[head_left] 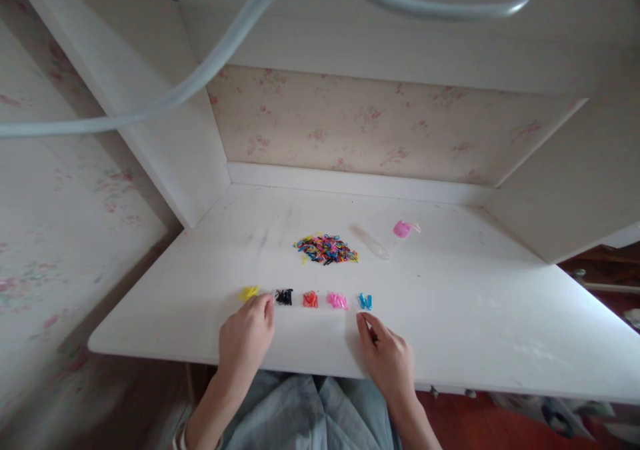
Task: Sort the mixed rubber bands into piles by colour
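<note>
My left hand [247, 330] rests at the near side of the desk with its fingers closed, right by a small pile of yellow rubber bands [249, 292]. Whatever is between those fingertips, if anything, is hidden. My right hand [386, 353] is curled in a pinch just in front of a few blue rubber bands [365, 301]; I cannot make out anything in it. Between the hands lie separate piles of black bands [284, 297], red bands [311, 299] and pink bands [338, 300], in one row. Behind them is a mixed heap of coloured rubber bands [327, 249].
A clear plastic tube-like piece [371, 242] lies right of the heap, and a pink item with a loop [406, 229] sits farther back. The white desk [465, 303] has side panels and a shelf above. A pale cable [200, 77] crosses the upper view.
</note>
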`<state>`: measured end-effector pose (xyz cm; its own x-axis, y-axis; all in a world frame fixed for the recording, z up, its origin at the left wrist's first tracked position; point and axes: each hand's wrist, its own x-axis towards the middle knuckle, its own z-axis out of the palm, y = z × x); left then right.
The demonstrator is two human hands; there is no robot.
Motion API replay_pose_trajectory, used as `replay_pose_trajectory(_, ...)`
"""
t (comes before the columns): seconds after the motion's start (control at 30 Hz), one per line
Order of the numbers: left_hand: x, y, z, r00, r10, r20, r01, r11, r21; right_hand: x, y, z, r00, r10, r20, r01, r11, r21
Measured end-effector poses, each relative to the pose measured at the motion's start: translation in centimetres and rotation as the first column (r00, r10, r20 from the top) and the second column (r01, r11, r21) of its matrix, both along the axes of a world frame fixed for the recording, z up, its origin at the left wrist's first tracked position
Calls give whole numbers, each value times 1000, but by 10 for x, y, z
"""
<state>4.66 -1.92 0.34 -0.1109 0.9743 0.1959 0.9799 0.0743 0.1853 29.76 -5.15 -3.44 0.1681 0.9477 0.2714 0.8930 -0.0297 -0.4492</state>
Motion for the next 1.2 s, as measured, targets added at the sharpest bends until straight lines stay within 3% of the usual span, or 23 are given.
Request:
replay_pose_trajectory(0.43,6,4,-3,998,-4,-68,0,999,-55,0,0,-2,1000,-3,-9,3,1000,-31)
replay_pose_trajectory(0.93,4,2,-2,999,-39,-28,36,994,-103,1,-1,-3,999,7,-37,-7,1000,-12)
replay_pose_trajectory(1.1,-1,-1,-7,997,-75,21,76,995,-68,2,0,-4,998,8,-70,-6,1000,27)
replay_pose_trajectory(1.2,-5,-2,-15,994,-89,59,88,996,17,1,-1,-4,996,8,-94,-1,997,73)
